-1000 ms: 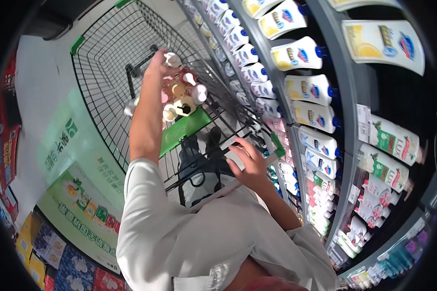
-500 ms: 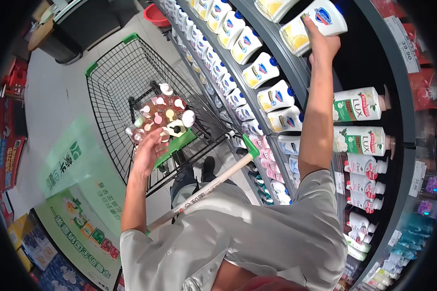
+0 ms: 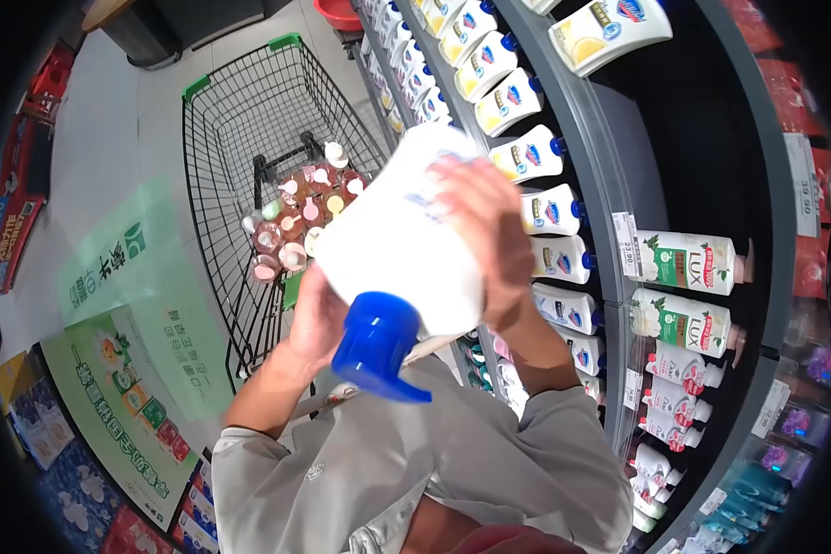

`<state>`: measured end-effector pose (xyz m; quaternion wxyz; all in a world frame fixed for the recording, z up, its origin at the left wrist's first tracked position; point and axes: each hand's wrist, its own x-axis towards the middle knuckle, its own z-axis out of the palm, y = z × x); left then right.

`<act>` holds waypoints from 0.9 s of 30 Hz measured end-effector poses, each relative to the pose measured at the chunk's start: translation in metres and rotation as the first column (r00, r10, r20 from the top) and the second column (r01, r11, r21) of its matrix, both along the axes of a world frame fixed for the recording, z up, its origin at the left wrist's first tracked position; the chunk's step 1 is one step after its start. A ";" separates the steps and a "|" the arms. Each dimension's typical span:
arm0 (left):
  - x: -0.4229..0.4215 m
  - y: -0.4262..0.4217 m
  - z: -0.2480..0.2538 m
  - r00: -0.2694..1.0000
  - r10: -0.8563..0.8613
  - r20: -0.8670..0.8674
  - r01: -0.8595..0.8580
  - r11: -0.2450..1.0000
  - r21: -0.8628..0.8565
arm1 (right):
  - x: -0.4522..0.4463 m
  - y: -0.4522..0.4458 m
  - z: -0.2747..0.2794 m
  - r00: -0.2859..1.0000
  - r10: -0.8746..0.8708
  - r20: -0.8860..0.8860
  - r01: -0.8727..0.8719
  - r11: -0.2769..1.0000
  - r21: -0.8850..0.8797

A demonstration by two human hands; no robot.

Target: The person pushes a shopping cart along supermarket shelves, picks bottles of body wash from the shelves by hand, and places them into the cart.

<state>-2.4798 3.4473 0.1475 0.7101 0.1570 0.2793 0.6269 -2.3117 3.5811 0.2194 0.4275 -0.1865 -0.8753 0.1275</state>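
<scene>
white bottle (image 3: 385, 247), one, between two hands (image 3: 486, 231)

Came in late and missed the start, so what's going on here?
A person is holding a white pump bottle in front of their body, its blue pump head toward them. The right hand is on the bottle's body; the left hand, partly hidden, is at its side near the pump head. Beyond stands a shopping cart holding clustered bottles. On the person's right, shelves carry toiletry bottles, including LUX pump bottles.
</scene>
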 end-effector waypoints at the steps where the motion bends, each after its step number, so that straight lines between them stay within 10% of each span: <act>1: 0.003 -0.001 0.001 0.987 0.125 0.100 -0.112 0.986 -0.123 | -0.014 -0.013 -0.012 0.996 0.057 -0.068 -0.063 0.993 -0.095; 2: -0.002 0.001 0.009 0.724 0.079 0.685 -0.049 0.997 -0.063 | -0.028 -0.026 -0.031 0.993 0.053 -0.101 -0.069 0.985 -0.157; 3: -0.011 0.003 0.000 0.725 0.118 0.679 -0.065 0.993 -0.103 | -0.040 -0.035 -0.049 0.989 0.051 -0.139 -0.080 0.974 -0.211; 6: -0.042 0.017 -0.022 0.785 0.341 0.518 -0.130 0.907 -0.399 | -0.051 -0.041 -0.083 0.986 0.049 0.160 0.005 0.947 -0.320; 11: -0.135 0.099 -0.136 0.909 0.095 0.405 0.076 0.919 -0.387 | -0.013 -0.062 -0.128 0.918 0.039 0.394 0.196 0.819 -0.539; 15: -0.199 0.187 -0.270 0.991 0.115 -0.063 -0.131 0.811 -0.570 | 0.043 -0.090 -0.153 0.839 -0.098 0.536 0.417 0.748 -0.516; 19: -0.232 0.247 -0.381 0.993 0.035 -0.114 -0.104 0.725 -0.681 | 0.071 -0.114 -0.175 0.797 -0.161 0.582 0.536 0.633 -0.559; 27: -0.212 0.289 -0.419 0.949 -0.274 -0.154 0.010 0.517 -0.856 | 0.063 -0.112 -0.177 0.731 -0.201 0.652 0.584 0.677 -0.447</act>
